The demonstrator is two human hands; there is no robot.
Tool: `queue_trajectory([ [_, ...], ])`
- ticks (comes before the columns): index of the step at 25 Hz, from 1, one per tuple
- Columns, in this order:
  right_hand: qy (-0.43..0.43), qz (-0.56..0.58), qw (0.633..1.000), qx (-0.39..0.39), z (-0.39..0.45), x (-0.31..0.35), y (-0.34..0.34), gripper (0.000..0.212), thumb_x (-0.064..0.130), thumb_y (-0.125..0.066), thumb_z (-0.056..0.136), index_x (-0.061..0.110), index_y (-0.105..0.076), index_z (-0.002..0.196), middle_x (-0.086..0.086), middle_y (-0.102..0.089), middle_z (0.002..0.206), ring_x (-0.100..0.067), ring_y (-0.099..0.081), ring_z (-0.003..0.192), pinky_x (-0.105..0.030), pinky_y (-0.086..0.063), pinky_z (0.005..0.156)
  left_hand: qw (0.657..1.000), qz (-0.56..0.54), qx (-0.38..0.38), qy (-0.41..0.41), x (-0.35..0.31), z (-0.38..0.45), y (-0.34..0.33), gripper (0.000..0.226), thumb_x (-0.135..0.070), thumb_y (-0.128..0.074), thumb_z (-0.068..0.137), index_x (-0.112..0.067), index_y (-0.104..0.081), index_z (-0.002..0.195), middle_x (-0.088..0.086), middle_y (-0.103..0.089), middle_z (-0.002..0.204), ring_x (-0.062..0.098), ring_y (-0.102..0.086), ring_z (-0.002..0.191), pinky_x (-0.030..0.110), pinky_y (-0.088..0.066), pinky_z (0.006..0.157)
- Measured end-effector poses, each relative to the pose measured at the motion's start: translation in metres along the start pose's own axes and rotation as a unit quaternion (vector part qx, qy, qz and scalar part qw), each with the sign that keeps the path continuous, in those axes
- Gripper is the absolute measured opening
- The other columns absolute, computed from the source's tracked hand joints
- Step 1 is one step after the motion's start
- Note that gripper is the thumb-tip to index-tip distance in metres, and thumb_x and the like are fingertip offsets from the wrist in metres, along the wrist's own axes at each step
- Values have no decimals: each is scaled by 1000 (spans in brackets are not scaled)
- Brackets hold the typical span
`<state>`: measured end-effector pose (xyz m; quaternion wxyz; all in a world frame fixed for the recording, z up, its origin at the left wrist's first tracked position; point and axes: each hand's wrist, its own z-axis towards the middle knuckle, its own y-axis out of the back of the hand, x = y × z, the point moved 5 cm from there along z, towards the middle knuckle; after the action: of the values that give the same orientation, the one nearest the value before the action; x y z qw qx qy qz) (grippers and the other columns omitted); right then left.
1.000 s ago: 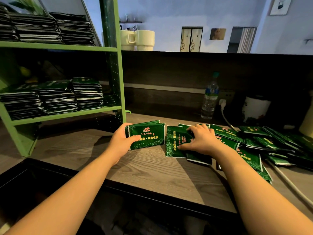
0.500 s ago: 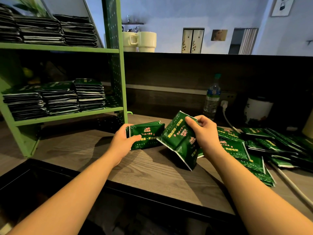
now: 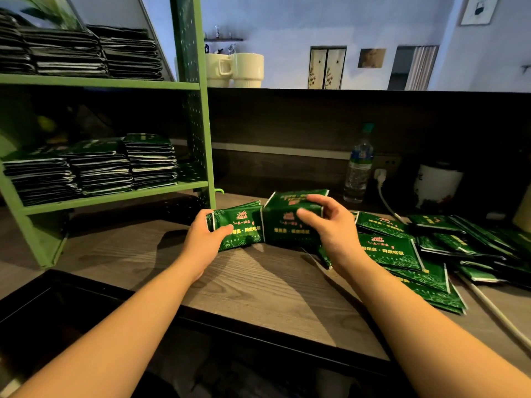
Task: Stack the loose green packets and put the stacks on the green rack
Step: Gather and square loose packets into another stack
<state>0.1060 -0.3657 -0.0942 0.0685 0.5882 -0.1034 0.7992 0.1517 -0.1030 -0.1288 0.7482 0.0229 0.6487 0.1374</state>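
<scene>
My left hand (image 3: pixel 207 236) grips the left end of a small stack of green packets (image 3: pixel 240 231) resting on the wooden counter, just right of the green rack (image 3: pixel 198 124). My right hand (image 3: pixel 330 225) holds a second bunch of green packets (image 3: pixel 290 218) upright, its left edge touching the first stack. Several loose green packets (image 3: pixel 402 248) lie spread over the counter to the right. The rack's lower shelf (image 3: pixel 115 196) and upper shelf carry packet stacks (image 3: pixel 149 162).
A water bottle (image 3: pixel 359 168), a plug with a white cable (image 3: pixel 385 196) and a white jar (image 3: pixel 436 182) stand at the back right. Two cream mugs (image 3: pixel 235 70) sit on the ledge behind. The counter's dark front edge (image 3: pixel 258 334) runs below my arms.
My right hand picked up a bunch of packets from the loose pile, lifted it and swung it left against the stack in my left hand. My left hand stayed put.
</scene>
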Motion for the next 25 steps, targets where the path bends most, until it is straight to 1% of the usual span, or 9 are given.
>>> queue_trajectory([
  [4,21,-158,985,61,-1,-4,-8,40,6,-77,81,23,-64,115,0,-65,115,-14,-64,104,-23,-58,78,1000,3,-14,7,1,0,3,36,-17,-73,89,-22,-57,121,0,-68,113,22,-65,106,50,-52,98],
  [6,34,-230,970,65,-1,-3,-7,40,10,-77,82,24,-64,118,3,-63,117,-12,-60,107,-24,-56,83,1000,1,-14,11,2,1,3,38,-18,-74,89,-22,-56,123,0,-68,115,22,-65,107,51,-51,100],
  [11,114,-311,943,36,1,6,-1,12,25,-76,83,29,-71,93,4,-55,111,-13,-51,110,-32,-45,94,1000,-12,-11,13,2,1,3,34,-16,-71,91,-22,-56,120,1,-68,112,23,-65,106,52,-52,99],
  [14,87,-135,986,38,0,11,0,2,20,-71,88,20,-69,87,3,-60,122,-15,-56,117,-27,-50,87,999,-24,-13,17,2,2,3,33,-13,-69,92,-19,-56,122,3,-68,113,24,-65,107,52,-52,99],
  [16,29,26,998,52,-2,10,0,1,15,-66,91,14,-67,91,-4,-71,103,-18,-68,99,-24,-55,72,999,-34,-14,13,0,1,3,29,-7,-66,94,-21,-58,118,2,-68,113,24,-63,110,47,-52,99],
  [17,19,41,998,54,-3,9,-1,3,14,-65,92,13,-66,94,-4,-72,94,-16,-70,89,-24,-55,68,999,-44,-9,10,-2,-1,2,28,-3,-63,94,-22,-58,114,2,-68,112,23,-63,111,44,-51,99],
  [19,42,-27,996,75,-6,6,-8,10,12,-68,89,11,-65,99,-1,-70,84,-7,-68,79,-21,-53,66,998,-64,17,3,-6,-4,-1,29,3,-59,94,-23,-60,105,3,-69,108,24,-63,111,41,-51,97],
  [22,20,-173,964,201,-12,-12,-28,44,8,-79,78,22,-58,113,1,-69,97,-11,-69,89,-20,-54,69,996,-70,46,3,-7,-4,-2,24,1,-57,94,-22,-61,101,7,-70,107,30,-65,110,48,-50,100],
  [25,31,-280,932,230,-12,-16,-32,41,8,-80,75,26,-59,104,5,-68,99,-8,-67,90,-14,-51,70,992,-110,65,17,-11,-9,-4,11,-15,-53,101,-16,-62,106,11,-68,112,28,-65,106,38,-53,86],
])
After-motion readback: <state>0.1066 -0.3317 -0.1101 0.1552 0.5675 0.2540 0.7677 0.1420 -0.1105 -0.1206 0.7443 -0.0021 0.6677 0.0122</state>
